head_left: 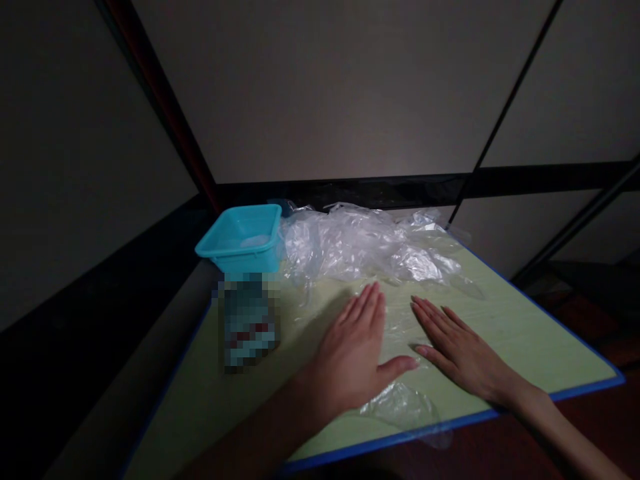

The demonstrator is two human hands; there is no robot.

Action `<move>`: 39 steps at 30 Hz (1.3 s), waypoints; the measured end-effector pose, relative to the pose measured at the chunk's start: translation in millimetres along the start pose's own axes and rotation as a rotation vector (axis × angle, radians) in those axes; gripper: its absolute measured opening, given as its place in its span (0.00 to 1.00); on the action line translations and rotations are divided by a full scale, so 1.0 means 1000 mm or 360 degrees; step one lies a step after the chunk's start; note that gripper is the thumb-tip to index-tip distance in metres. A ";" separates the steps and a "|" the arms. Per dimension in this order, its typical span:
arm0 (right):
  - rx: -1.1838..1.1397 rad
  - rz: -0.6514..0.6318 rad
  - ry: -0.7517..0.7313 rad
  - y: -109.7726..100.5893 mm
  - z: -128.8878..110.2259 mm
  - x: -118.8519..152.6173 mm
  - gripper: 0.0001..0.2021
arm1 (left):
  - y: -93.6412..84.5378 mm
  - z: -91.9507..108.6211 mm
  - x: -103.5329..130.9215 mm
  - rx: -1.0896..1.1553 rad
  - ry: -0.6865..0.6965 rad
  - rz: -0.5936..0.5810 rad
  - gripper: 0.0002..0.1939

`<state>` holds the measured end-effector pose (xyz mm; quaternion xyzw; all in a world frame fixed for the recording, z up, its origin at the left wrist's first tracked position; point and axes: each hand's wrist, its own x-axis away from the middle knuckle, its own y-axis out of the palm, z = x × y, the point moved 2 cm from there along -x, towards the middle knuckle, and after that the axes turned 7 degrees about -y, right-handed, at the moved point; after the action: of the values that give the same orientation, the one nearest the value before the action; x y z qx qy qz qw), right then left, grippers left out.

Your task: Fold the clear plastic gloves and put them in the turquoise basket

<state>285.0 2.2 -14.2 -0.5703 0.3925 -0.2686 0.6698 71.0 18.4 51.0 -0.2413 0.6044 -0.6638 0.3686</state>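
A clear plastic bag (400, 403) lies flat on the yellow-green tabletop, its near end hanging a little over the front edge. My left hand (353, 353) is over its left side, fingers straight and pointing away, thumb stretched to the right. On the right side, my right hand (455, 350) rests palm down with its fingers extended and thumb out toward the left thumb. Both hands are open, and neither grips anything. Part of the bag is hidden under the hands. Beyond the fingertips spreads a heap of crumpled clear plastic bags (360, 243).
At the back left stands a turquoise plastic basin (240, 257) with something whitish inside. A blurred-out dark and pale item (250, 323) lies in front of it. The table (530, 340) has a blue edge, and pale panels (340, 93) rise behind it.
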 end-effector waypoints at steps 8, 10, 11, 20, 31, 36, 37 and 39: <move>0.0018 -0.0012 -0.0064 0.004 0.005 0.002 0.34 | 0.052 0.028 -0.037 0.0057 0.0191 -0.0093 0.42; 0.0011 -0.0045 -0.0046 0.003 0.004 0.002 0.34 | 0.055 0.022 -0.034 0.0054 0.0224 -0.0071 0.41; 0.0005 -0.0056 -0.0037 0.002 0.004 0.001 0.33 | 0.055 0.020 -0.031 0.0054 0.0241 -0.0069 0.41; -0.0060 -0.0090 0.0028 -0.005 0.001 0.000 0.32 | 0.040 -0.011 0.004 -0.0030 0.0325 -0.0162 0.37; -0.0286 0.0070 0.0158 -0.013 0.004 0.003 0.29 | 0.024 -0.037 0.040 -0.0067 0.0220 -0.0206 0.35; -0.0374 0.0287 0.0318 -0.031 -0.025 0.004 0.30 | 0.028 -0.035 0.035 -0.0094 0.0153 -0.0147 0.33; -0.0344 0.0231 0.0271 -0.032 -0.034 0.003 0.32 | 0.029 -0.035 0.034 -0.0103 0.0137 -0.0142 0.33; -0.0274 0.0085 0.0168 -0.031 -0.049 0.001 0.35 | 0.030 -0.034 0.032 -0.0121 0.0105 -0.0146 0.33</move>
<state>247.4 -31.9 13.8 -0.6002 0.4639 -0.2457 0.6035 31.4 15.2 12.2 -0.2606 0.6293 -0.6641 0.3083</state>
